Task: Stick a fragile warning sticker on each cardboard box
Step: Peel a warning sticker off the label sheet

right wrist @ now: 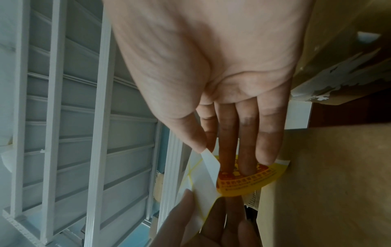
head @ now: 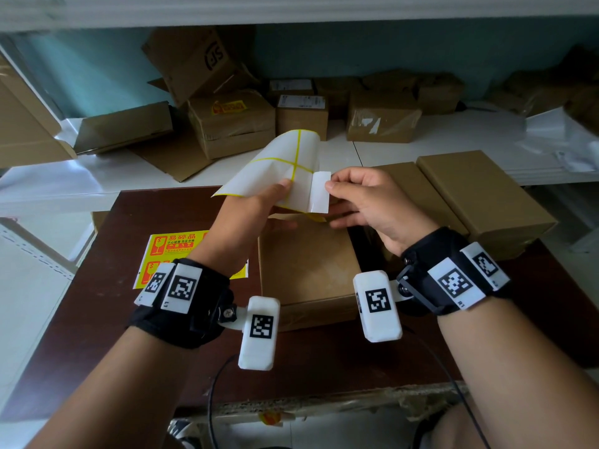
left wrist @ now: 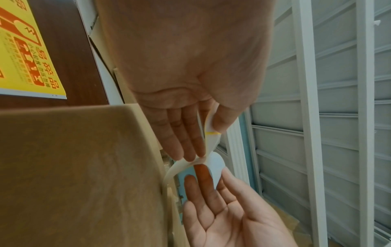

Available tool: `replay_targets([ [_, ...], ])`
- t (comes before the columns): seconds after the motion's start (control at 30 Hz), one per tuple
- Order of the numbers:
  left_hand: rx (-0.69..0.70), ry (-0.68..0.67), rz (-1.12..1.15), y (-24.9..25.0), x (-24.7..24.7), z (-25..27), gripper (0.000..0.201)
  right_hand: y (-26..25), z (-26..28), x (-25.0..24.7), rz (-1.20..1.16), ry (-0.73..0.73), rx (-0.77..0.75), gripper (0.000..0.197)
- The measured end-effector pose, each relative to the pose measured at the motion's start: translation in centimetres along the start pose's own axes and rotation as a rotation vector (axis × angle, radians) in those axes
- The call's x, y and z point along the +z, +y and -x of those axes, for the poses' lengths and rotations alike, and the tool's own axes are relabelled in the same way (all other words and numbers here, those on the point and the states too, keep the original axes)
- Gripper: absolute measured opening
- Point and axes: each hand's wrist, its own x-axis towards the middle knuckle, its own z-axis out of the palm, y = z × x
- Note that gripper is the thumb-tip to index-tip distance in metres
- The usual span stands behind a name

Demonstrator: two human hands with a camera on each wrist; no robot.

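White backing sheet [head: 278,170], lined in yellow, is being held up over the desk [head: 97,319] between both hands. The left hand [head: 249,215] is pinching the sheet's lower part, thumb on top and fingers underneath. The right hand [head: 366,205] is pinching a sticker [head: 319,191] by its edge between thumb and forefinger; the sticker is showing its white back in the head view, and the right wrist view is showing its yellow and orange printed face [right wrist: 249,182] curling under the fingers. One end of the sticker is touching the sheet; whether it is still stuck there I cannot tell.

Just below the hands a closed cardboard box [head: 308,270] is lying flat on the desk, its top bare. Left of it a second sticker sheet [head: 175,247], yellow with orange print, is lying flat on the desk, partly hidden by the left wrist. Two more boxes [head: 479,196] are sitting side by side to the right of the near box. Further back, on a white shelf [head: 421,157], a heap of boxes is lying, one [head: 231,121] already bearing a yellow sticker.
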Motion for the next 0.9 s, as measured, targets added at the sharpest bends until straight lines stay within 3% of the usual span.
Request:
replay_targets([
  [0.3, 0.045, -0.101, -0.112, 0.16, 0.21, 0.63, 0.024, -0.01, 0.04, 0.31, 0.007, -0.010, -0.014, 0.010],
  [0.4, 0.044, -0.077, -0.114, -0.01, 0.23, 0.49, 0.030, 0.01, 0.00, 0.26, 0.010, -0.009, -0.014, 0.009],
  [0.9, 0.010, -0.021, -0.037, 0.07, -0.06, 0.13, 0.024, 0.04, -0.10, -0.08, -0.005, -0.001, -0.009, 0.006],
])
